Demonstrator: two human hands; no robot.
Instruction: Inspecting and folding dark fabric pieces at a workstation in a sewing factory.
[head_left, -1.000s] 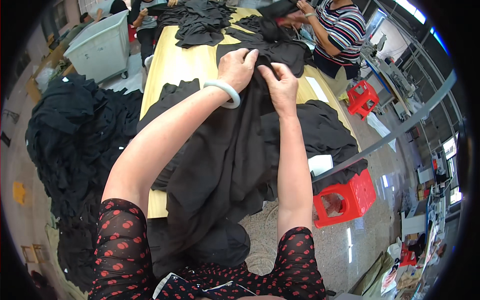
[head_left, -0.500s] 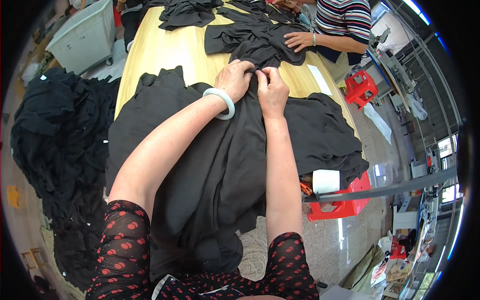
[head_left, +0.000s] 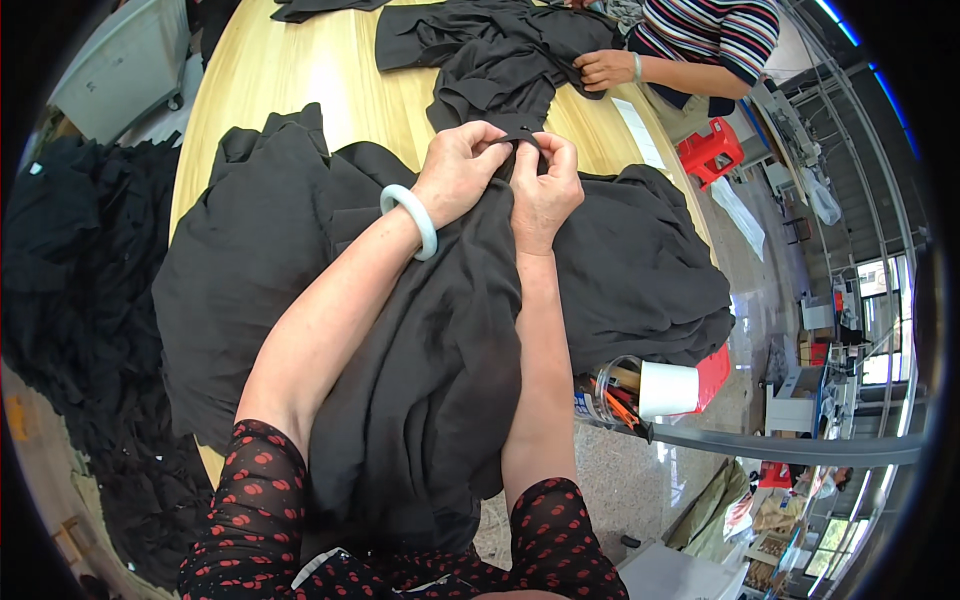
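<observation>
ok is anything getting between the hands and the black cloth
Nothing visible: the left hand and right hand pinch the black cloth directly. The co-worker's hand is farther off, out of the way.

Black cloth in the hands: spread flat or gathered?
Gathered. The left hand and right hand pinch the black cloth close together, and it runs back toward the body in long, loose folds.

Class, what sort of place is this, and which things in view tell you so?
Probably a garment workshop. The left hand and right hand hold black cloth over a pale wooden table, a big heap of dark fabric lies at the left, and a wheeled bin stands beyond it.
</observation>
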